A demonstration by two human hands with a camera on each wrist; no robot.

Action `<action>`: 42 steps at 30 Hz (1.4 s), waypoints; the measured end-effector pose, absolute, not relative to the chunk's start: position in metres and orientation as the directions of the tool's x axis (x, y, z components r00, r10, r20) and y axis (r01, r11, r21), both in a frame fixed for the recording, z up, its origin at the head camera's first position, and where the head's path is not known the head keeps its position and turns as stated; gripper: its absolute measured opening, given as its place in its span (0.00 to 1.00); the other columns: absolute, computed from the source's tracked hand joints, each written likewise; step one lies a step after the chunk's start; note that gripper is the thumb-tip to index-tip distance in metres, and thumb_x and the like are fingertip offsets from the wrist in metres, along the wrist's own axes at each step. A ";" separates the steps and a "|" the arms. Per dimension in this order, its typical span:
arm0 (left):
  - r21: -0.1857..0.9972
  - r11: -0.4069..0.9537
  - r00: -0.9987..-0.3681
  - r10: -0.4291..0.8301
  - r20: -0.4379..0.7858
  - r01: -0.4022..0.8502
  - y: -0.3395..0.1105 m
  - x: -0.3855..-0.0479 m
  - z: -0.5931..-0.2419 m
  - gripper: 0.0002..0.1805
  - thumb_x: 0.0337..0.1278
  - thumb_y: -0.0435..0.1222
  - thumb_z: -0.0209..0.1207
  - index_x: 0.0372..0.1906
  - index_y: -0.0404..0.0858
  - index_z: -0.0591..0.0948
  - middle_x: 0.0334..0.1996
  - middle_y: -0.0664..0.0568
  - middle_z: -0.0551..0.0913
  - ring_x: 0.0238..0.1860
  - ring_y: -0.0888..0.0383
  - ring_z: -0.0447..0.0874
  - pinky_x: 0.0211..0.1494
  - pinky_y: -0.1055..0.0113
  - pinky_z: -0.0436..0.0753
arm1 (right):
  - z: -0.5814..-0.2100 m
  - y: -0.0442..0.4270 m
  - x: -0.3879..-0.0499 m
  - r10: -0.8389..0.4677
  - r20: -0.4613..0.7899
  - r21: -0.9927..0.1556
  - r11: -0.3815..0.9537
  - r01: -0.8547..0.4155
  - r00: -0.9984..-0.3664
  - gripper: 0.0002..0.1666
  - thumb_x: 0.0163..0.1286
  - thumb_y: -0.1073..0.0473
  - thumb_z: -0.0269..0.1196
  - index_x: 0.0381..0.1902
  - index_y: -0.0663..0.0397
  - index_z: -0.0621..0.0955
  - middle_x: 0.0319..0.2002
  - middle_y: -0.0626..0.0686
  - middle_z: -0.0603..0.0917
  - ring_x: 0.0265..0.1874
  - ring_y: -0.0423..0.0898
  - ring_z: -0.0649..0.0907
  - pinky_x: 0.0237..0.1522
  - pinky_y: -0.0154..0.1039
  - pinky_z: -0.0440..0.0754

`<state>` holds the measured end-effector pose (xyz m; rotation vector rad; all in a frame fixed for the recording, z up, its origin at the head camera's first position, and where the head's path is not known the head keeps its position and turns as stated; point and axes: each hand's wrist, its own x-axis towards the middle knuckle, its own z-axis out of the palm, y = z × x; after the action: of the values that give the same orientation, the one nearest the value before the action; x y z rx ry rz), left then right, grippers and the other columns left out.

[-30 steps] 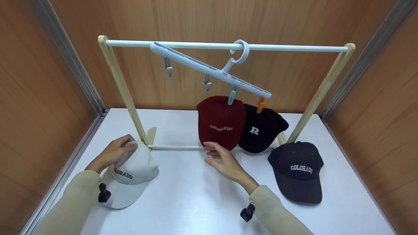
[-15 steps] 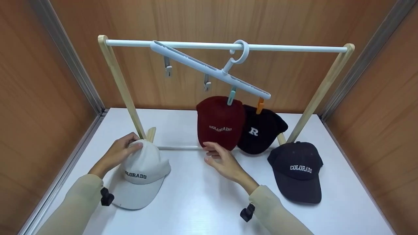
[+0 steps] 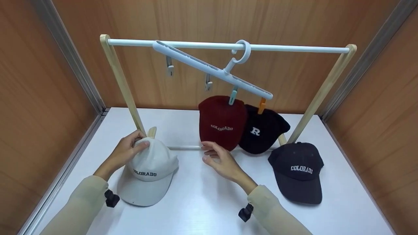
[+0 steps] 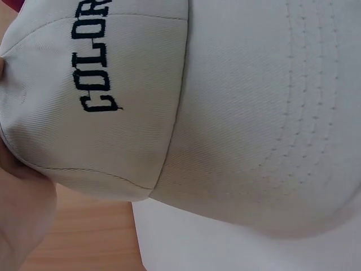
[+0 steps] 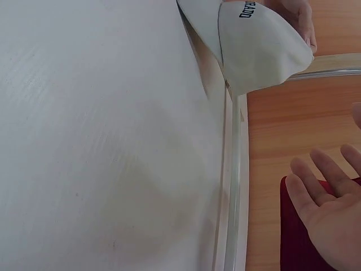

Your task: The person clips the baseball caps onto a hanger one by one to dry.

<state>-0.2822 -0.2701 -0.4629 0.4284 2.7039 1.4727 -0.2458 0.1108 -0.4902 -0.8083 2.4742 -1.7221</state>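
White cloth makes up the light cap [image 3: 149, 164], which is below the hanger [image 3: 212, 69] and to its left, brim toward the person and lettering showing. The left hand [image 3: 127, 151] has a pinching grip on the top of its crown, thumb on the near side; whether the brim touches the tabletop [image 3: 199, 205] I cannot tell. Since the hold is at the crown alone, the soft fabric could, I judge, slip or fold there, letting the brim swing and the cap twist.

Under the hanger, the right hand [image 3: 223, 161] keeps a loose, wide grip with nothing in it, just beside the lower edge of the maroon cap [image 3: 220, 120]; contact cannot be made out. A knock from those fingers could set that cap swaying. The teal clip [image 3: 233, 97] pins it under the hanger's lower half, and the orange clip [image 3: 262, 106] pins the black cap [image 3: 263, 125] at the lower end. Two grey clips [image 3: 208, 85] dangle bare from the raised half. With both loads on one side, the hanger tilts steeply; a bump could slide its hook [image 3: 249, 50] along the rack's bar [image 3: 294, 48] or jerk a cap from its small clip. Below the hanger and to its right, the navy cap [image 3: 300, 173] rests on the tabletop.
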 end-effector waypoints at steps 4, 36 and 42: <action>0.815 0.522 -0.958 0.253 0.133 0.251 -0.262 -0.278 -0.460 0.16 0.79 0.46 0.59 0.52 0.36 0.77 0.57 0.43 0.85 0.61 0.46 0.82 0.65 0.47 0.79 | -0.488 0.110 -0.245 -0.427 0.275 -0.876 0.257 -0.407 -0.861 0.28 0.80 0.58 0.63 0.74 0.53 0.74 0.64 0.60 0.82 0.63 0.58 0.82 0.69 0.52 0.78; 0.807 0.406 -0.881 0.385 0.275 0.430 -0.190 -0.255 -0.432 0.11 0.73 0.41 0.67 0.49 0.42 0.79 0.44 0.54 0.84 0.45 0.54 0.84 0.50 0.65 0.86 | -0.464 0.079 -0.239 -0.364 0.428 -0.803 0.267 -0.532 -0.828 0.23 0.79 0.60 0.65 0.69 0.50 0.78 0.66 0.46 0.83 0.68 0.44 0.79 0.72 0.46 0.75; 0.816 0.382 -0.868 0.421 0.265 0.435 -0.183 -0.252 -0.427 0.11 0.73 0.42 0.67 0.49 0.43 0.78 0.43 0.55 0.84 0.44 0.53 0.85 0.50 0.65 0.86 | -0.462 0.080 -0.240 -0.376 0.418 -0.809 0.261 -0.527 -0.827 0.19 0.78 0.58 0.66 0.64 0.50 0.81 0.58 0.45 0.86 0.57 0.43 0.83 0.61 0.44 0.81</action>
<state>-0.2522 -0.1826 -0.4266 0.8119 2.6233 1.5553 -0.2400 0.0797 -0.4616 -0.9399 2.6025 -1.7660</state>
